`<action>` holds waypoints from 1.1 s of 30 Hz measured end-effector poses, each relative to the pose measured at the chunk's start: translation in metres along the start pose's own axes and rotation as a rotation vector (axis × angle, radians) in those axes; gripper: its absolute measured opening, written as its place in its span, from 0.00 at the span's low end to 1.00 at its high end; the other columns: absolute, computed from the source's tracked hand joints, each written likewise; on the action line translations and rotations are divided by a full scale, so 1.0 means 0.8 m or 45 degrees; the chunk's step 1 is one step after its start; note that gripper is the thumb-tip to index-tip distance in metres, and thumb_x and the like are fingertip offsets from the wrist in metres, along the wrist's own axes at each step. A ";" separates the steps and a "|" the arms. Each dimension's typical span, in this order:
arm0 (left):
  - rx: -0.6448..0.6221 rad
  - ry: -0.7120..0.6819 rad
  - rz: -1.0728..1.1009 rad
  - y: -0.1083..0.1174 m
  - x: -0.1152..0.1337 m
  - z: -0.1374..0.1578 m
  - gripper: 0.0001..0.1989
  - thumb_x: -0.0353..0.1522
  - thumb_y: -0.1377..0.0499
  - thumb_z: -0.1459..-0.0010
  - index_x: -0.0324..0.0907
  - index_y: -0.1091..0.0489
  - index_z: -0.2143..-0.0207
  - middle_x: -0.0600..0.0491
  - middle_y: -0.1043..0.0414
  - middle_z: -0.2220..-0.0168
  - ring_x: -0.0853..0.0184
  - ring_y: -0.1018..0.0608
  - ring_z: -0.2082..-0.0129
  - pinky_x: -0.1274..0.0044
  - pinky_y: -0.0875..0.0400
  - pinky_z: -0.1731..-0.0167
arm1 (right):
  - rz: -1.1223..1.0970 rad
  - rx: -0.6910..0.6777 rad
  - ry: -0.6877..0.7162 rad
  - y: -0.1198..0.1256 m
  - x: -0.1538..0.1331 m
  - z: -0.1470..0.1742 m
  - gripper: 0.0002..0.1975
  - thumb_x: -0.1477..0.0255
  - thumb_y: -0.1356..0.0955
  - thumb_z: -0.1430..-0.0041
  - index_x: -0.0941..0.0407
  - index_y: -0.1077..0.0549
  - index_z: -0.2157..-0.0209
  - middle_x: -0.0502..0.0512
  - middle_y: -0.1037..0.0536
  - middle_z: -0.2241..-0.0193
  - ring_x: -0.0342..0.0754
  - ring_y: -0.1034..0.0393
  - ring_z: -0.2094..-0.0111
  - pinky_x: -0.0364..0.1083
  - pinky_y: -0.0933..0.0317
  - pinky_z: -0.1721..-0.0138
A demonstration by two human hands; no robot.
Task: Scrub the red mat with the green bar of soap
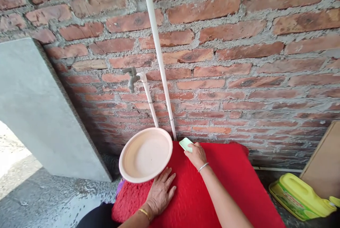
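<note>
My left hand (161, 191) lies flat with its fingers spread on a red, shaggy-looking cloth (228, 182). Its fingertips are close to the rim of a pale pink basin (151, 157), which sits tilted at the cloth's left back corner. Nothing but a few tiny specks shows inside the basin. My right hand (197, 155) grips a pale green, flat, round-cornered object (185, 144) at the back edge of the cloth, by the wall. The underside of that object is hidden, so I cannot tell its exact kind.
A grey tap (131, 79) on a white pipe (150, 104) juts from the brick wall (225, 61). Another white pipe (159, 51) runs up beside it. A grey slab (50, 104) leans at left above wet floor (79, 196). A yellow jug (301, 196) lies at right near a brown board (324, 160).
</note>
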State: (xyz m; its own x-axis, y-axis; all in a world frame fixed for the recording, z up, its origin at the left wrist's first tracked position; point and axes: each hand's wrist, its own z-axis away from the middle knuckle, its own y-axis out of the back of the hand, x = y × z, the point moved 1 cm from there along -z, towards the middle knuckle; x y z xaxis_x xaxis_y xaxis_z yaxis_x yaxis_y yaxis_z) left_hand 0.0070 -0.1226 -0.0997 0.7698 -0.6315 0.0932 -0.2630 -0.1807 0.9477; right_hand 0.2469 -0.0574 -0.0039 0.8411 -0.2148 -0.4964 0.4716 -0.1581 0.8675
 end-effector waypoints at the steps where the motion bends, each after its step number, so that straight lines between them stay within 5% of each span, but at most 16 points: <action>1: 0.001 0.000 -0.001 -0.001 -0.001 0.000 0.24 0.37 0.42 0.39 0.53 0.32 0.40 0.51 0.34 0.37 0.56 0.31 0.39 0.62 0.33 0.41 | 0.013 -0.013 0.007 0.001 0.003 -0.005 0.18 0.63 0.29 0.48 0.48 0.20 0.54 0.54 0.24 0.58 0.48 0.27 0.58 0.43 0.39 0.53; 4: 0.000 0.013 -0.017 -0.008 -0.002 0.001 0.24 0.37 0.42 0.39 0.54 0.33 0.40 0.52 0.34 0.37 0.56 0.31 0.38 0.62 0.34 0.40 | 0.067 -0.024 -0.085 0.030 0.052 -0.013 0.19 0.62 0.29 0.48 0.48 0.20 0.54 0.55 0.23 0.58 0.48 0.27 0.58 0.43 0.39 0.55; 11: 0.015 0.013 -0.027 -0.014 0.000 0.000 0.25 0.37 0.41 0.40 0.54 0.33 0.40 0.52 0.33 0.37 0.55 0.31 0.38 0.61 0.33 0.40 | 0.227 0.110 -0.583 0.163 0.220 0.011 0.29 0.57 0.39 0.39 0.61 0.26 0.45 0.69 0.22 0.61 0.59 0.25 0.59 0.51 0.35 0.60; 13: 0.024 0.001 -0.039 -0.012 -0.001 -0.001 0.25 0.37 0.41 0.40 0.54 0.32 0.40 0.52 0.33 0.37 0.55 0.31 0.39 0.61 0.33 0.41 | 0.232 0.153 -0.603 0.161 0.226 0.020 0.30 0.56 0.40 0.38 0.61 0.27 0.44 0.70 0.22 0.60 0.59 0.25 0.59 0.52 0.35 0.59; 20: 0.030 -0.020 -0.104 -0.009 -0.004 -0.002 0.24 0.35 0.42 0.40 0.54 0.31 0.41 0.52 0.32 0.39 0.56 0.29 0.40 0.62 0.32 0.42 | 0.130 0.116 -0.280 0.081 0.171 0.032 0.21 0.58 0.32 0.46 0.47 0.22 0.52 0.55 0.24 0.56 0.48 0.26 0.59 0.42 0.37 0.56; 27: -0.027 0.015 -0.044 0.004 0.006 -0.006 0.23 0.36 0.42 0.39 0.52 0.32 0.41 0.50 0.33 0.38 0.55 0.31 0.38 0.60 0.33 0.41 | 0.066 0.266 -0.668 0.136 0.273 0.063 0.31 0.48 0.39 0.45 0.52 0.23 0.49 0.62 0.24 0.63 0.56 0.26 0.66 0.54 0.33 0.61; 29: -0.067 0.029 -0.032 0.010 0.010 -0.008 0.22 0.36 0.43 0.38 0.51 0.32 0.41 0.50 0.33 0.38 0.55 0.31 0.38 0.59 0.33 0.40 | -0.048 0.287 -0.646 0.132 0.280 0.066 0.33 0.45 0.38 0.48 0.52 0.22 0.51 0.62 0.24 0.63 0.57 0.26 0.65 0.53 0.33 0.61; 33: -0.120 0.040 -0.009 0.021 0.014 -0.011 0.22 0.36 0.45 0.35 0.50 0.32 0.40 0.49 0.34 0.37 0.56 0.32 0.37 0.58 0.34 0.40 | -0.259 0.198 -0.321 0.084 0.208 0.064 0.30 0.48 0.33 0.53 0.53 0.21 0.55 0.59 0.24 0.60 0.55 0.26 0.61 0.49 0.33 0.60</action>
State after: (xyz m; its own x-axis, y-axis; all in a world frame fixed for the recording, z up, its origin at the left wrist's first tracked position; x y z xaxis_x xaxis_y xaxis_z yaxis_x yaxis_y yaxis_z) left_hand 0.0166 -0.1261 -0.0803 0.7896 -0.6063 0.0944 -0.2026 -0.1124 0.9728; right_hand 0.4053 -0.1531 -0.0299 0.6331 -0.3917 -0.6676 0.5605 -0.3629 0.7444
